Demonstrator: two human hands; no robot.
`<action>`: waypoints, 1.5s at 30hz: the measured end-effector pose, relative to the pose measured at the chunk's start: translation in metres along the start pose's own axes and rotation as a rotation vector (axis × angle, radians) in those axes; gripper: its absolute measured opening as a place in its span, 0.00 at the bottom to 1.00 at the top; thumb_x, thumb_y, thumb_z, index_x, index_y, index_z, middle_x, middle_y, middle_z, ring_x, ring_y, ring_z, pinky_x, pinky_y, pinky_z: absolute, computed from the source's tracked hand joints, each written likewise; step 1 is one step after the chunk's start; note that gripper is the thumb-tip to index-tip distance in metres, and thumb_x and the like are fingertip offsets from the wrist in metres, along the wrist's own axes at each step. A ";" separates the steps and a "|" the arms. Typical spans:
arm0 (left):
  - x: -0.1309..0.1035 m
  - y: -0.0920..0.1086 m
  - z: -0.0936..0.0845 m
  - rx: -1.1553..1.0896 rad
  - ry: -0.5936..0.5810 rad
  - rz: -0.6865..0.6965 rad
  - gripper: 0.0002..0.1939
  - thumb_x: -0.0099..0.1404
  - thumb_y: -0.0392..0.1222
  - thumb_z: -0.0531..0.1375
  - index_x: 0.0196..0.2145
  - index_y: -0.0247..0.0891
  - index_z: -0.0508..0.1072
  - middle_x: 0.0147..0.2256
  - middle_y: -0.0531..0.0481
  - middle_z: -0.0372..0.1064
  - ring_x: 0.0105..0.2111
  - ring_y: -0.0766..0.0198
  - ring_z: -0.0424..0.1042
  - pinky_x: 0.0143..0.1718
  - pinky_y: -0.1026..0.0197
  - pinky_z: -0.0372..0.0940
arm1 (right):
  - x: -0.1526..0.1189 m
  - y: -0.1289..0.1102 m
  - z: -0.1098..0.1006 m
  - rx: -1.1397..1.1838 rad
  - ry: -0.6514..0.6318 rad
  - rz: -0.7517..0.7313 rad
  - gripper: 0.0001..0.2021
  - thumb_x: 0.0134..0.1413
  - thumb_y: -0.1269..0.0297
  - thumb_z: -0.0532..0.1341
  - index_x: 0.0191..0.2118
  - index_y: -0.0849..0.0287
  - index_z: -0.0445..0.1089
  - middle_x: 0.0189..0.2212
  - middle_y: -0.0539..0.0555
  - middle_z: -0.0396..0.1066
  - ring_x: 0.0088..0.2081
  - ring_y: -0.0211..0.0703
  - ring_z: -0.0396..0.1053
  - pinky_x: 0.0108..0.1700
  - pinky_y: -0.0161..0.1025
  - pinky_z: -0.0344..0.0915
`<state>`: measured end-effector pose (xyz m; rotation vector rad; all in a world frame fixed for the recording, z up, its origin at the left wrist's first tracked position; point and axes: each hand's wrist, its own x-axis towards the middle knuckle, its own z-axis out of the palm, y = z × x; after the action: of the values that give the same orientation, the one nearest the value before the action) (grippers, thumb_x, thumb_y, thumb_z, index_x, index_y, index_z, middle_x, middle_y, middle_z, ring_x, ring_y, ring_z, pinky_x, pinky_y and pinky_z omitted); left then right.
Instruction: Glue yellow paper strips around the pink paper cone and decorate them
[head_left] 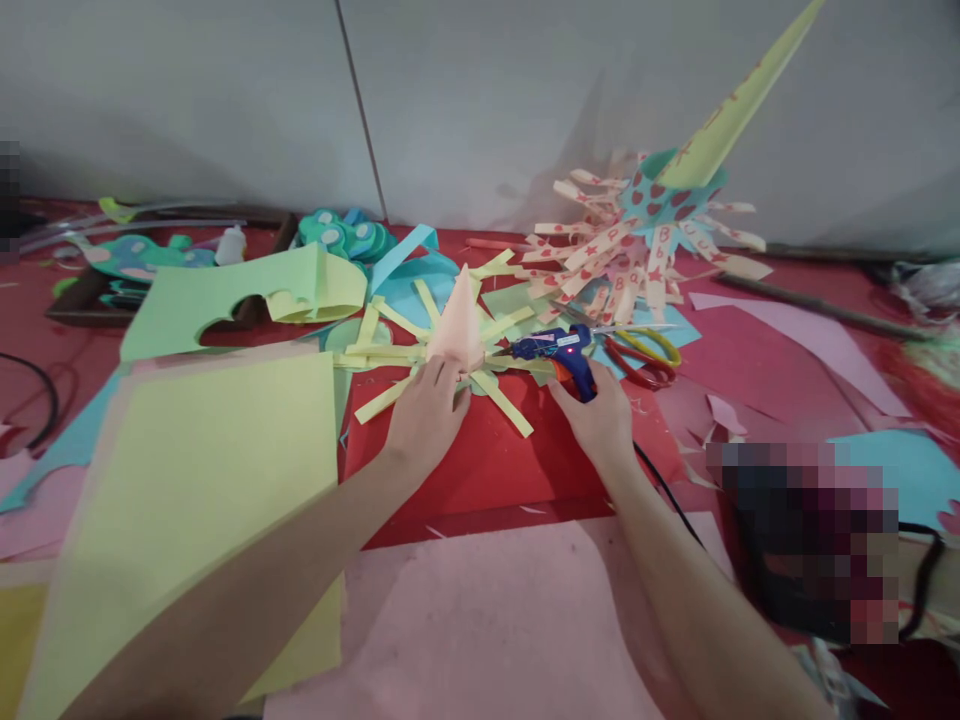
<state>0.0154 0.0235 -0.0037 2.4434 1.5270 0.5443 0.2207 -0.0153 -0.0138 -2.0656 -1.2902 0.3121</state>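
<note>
A pale pink paper cone (459,325) stands upright at the centre of several yellow paper strips (508,405) that spread out like rays. My left hand (429,405) is closed at the near side of the cone's base, its fingertips pressed to it. In my right hand (600,405) is a blue glue gun (551,343), gripped by its handle, with its nozzle pointing left toward the cone's base. The glue gun's small light glows red. Under the strips lies a red sheet (480,470).
Red and yellow handled scissors (645,355) lie just beyond my right hand. A decorated paper piece with a tall yellow cone (739,110) stands at the back right. Yellow sheets (217,480) cover the left, pink paper (495,620) the front. A black cord (671,495) runs beside my right arm.
</note>
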 end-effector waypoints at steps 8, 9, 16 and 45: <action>-0.001 -0.001 0.000 0.163 -0.005 0.066 0.10 0.65 0.36 0.51 0.42 0.38 0.69 0.41 0.44 0.67 0.40 0.56 0.68 0.38 0.56 0.64 | 0.000 0.001 0.001 0.000 -0.008 0.001 0.26 0.45 0.48 0.58 0.48 0.60 0.67 0.41 0.60 0.68 0.42 0.54 0.66 0.43 0.49 0.62; 0.000 -0.001 0.000 0.172 -0.002 0.045 0.08 0.65 0.38 0.52 0.40 0.37 0.69 0.40 0.44 0.67 0.40 0.55 0.68 0.38 0.56 0.64 | 0.001 0.001 0.001 0.000 -0.007 0.000 0.27 0.45 0.48 0.58 0.48 0.60 0.67 0.41 0.60 0.69 0.42 0.54 0.66 0.43 0.49 0.62; 0.001 -0.002 0.000 0.187 0.020 -0.011 0.10 0.63 0.40 0.57 0.41 0.34 0.69 0.38 0.45 0.67 0.40 0.55 0.67 0.40 0.56 0.62 | 0.000 0.002 0.001 -0.001 -0.012 -0.004 0.28 0.45 0.47 0.58 0.49 0.59 0.67 0.42 0.61 0.69 0.43 0.55 0.66 0.44 0.50 0.62; 0.005 -0.012 -0.002 -0.300 0.115 -0.207 0.04 0.61 0.33 0.57 0.30 0.39 0.71 0.33 0.52 0.70 0.30 0.65 0.67 0.30 0.64 0.60 | 0.000 0.001 0.002 -0.023 0.003 -0.016 0.26 0.44 0.48 0.58 0.48 0.58 0.68 0.39 0.59 0.69 0.41 0.55 0.66 0.42 0.49 0.63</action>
<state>0.0065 0.0338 -0.0053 2.0354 1.5866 0.8185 0.2208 -0.0147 -0.0156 -2.0728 -1.3135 0.2885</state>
